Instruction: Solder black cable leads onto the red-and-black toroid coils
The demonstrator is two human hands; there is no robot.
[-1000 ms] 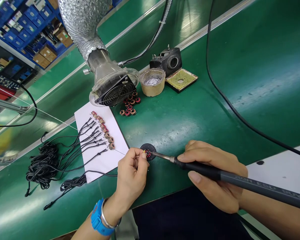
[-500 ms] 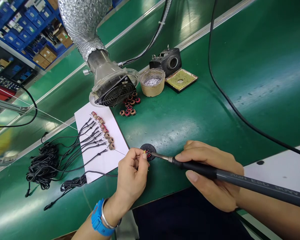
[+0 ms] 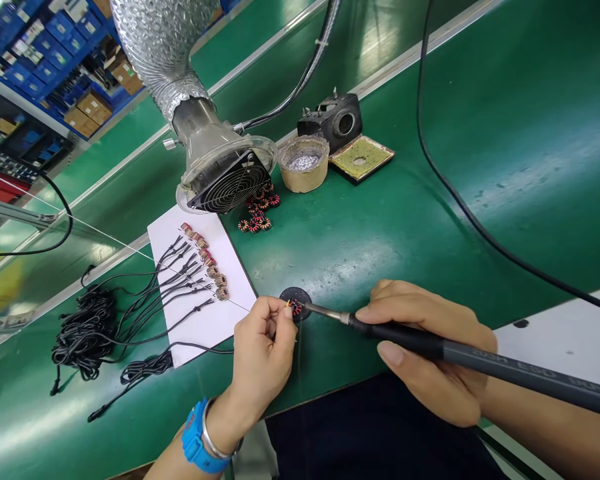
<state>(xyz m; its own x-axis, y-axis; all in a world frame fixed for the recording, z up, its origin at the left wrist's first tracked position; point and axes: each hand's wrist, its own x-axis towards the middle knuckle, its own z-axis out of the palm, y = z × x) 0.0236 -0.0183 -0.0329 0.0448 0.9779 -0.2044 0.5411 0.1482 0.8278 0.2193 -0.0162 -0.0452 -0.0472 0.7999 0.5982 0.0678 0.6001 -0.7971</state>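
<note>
Wound ring coil on the round black pad, near edge of the counter; the pad probably shields the surface from heat. Left hand: thumb and forefinger pinched on a yellow wire at the coil, likely to steady it; a thin strand also runs to this hand. Right hand: closed pen-fashion round the soldering iron, presumably for fine control; tip at the coil, contact not resolvable. Left of pad: white board with more coils lined beside cable ends, seemingly kept paired. Beyond: loose coils under the fume hood; tub, sponge tray and iron stand grouped together.
</note>
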